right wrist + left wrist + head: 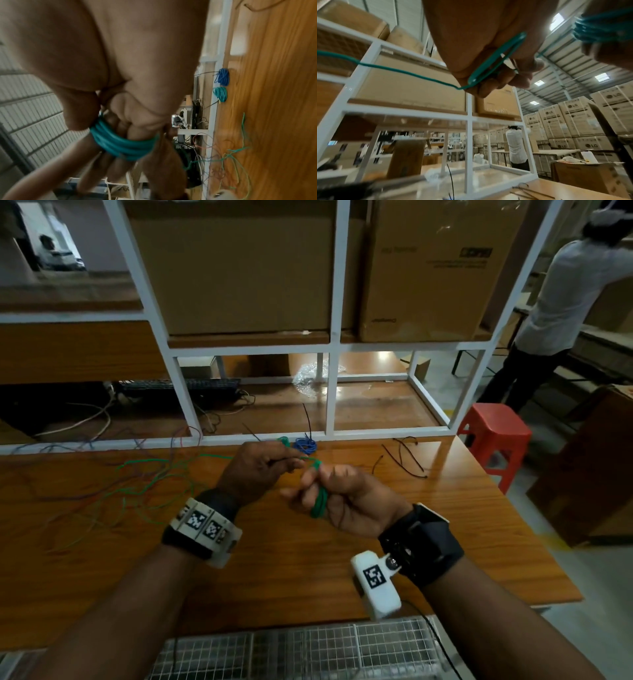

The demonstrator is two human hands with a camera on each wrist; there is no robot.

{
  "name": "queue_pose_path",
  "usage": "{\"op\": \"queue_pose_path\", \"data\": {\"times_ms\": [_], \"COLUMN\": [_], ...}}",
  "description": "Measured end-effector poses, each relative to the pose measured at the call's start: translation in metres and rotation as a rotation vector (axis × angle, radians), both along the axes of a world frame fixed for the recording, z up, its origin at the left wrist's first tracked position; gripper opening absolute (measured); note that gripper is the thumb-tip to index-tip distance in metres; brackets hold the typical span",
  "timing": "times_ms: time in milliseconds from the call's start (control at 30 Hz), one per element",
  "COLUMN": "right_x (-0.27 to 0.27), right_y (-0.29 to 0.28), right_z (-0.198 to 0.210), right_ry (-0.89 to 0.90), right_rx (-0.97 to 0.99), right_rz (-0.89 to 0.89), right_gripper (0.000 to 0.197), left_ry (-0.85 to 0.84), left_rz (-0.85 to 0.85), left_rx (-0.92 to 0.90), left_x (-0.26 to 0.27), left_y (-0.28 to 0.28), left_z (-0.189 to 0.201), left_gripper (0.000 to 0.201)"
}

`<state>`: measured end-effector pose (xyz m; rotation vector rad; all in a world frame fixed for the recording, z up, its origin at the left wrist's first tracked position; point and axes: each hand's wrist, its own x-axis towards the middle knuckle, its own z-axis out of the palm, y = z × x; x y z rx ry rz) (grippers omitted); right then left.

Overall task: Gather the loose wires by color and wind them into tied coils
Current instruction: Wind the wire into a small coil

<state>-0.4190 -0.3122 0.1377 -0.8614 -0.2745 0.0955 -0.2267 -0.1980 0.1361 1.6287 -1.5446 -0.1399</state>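
Head view, left to right: loose green wire (150,474) sprawls over the table (308,570) toward 9 o'clock. Left hand (255,470) pinches its running end. Right hand (346,501) has fingers passed through a green coil (319,501) wound round them, held above the table.

Left wrist view alone shows the wire doubling into a loop (496,59) across the left palm.

Right wrist view alone shows the wraps (120,143) banding the fingers, plus finished blue coil (223,77) and green finished coil (220,94) at 12 o'clock by the table's far edge.
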Motion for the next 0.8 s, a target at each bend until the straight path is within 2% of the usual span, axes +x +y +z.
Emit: {"op": "queue_pose_path", "data": {"times_ms": [33,100,233,267,300,333,400,433,500,567,700,767,800], "right_x": [0.003,0.008,0.011,0.01,0.01,0.01,0.012,0.013,0.013,0.012,0.007,0.003,0.0], "right_y": [-0.001,-0.004,-0.02,-0.025,-0.029,-0.032,-0.032,-0.03,-0.026,-0.021,-0.017,-0.019,-0.02], "right_z": [0.004,0.012,0.028,0.029,0.029,0.028,0.017,0.01,-0.003,-0.012,-0.016,-0.015,-0.013], "right_ry": [-0.042,-0.115,-0.104,-0.083,-0.054,-0.001,0.176,0.242,0.322,0.361,0.362,0.373,0.382], "right_rx": [0.066,0.137,0.336,0.314,0.21,0.003,-0.63,-0.92,-1.307,-1.496,-1.652,-1.641,-1.64], "right_rz": [-0.067,-0.228,-0.562,-0.663,-0.782,-0.918,-1.166,-1.21,-1.115,-0.928,-0.617,-0.533,-0.503], "right_gripper": [0.027,0.034,0.042,0.042,0.042,0.041,0.037,0.035,0.031,0.026,0.024,0.03,0.031], "left_ry": [0.074,0.124,0.219,0.222,0.215,0.205,0.173,0.167,0.103,0.003,-0.024,-0.109,-0.136], "left_rz": [0.006,0.059,0.094,0.097,0.111,0.117,0.119,0.13,0.168,0.247,0.377,0.309,0.248], "left_rx": [0.002,0.005,0.096,0.113,0.126,0.112,0.083,0.093,0.115,0.103,-0.103,-0.095,-0.045], "left_x": [-0.006,-0.021,-0.042,-0.045,-0.049,-0.051,-0.054,-0.053,-0.049,-0.045,-0.032,-0.025,-0.024], "left_y": [-0.002,-0.005,-0.004,-0.001,0.003,0.009,0.019,0.023,0.029,0.034,0.046,0.052,0.053], "left_z": [-0.008,-0.022,-0.05,-0.055,-0.058,-0.059,-0.056,-0.054,-0.047,-0.039,-0.015,-0.004,0.001], "left_gripper": [0.014,0.036,0.026,0.024,0.018,0.013,0.03,0.035,0.037,0.039,0.034,0.027,0.032]}}
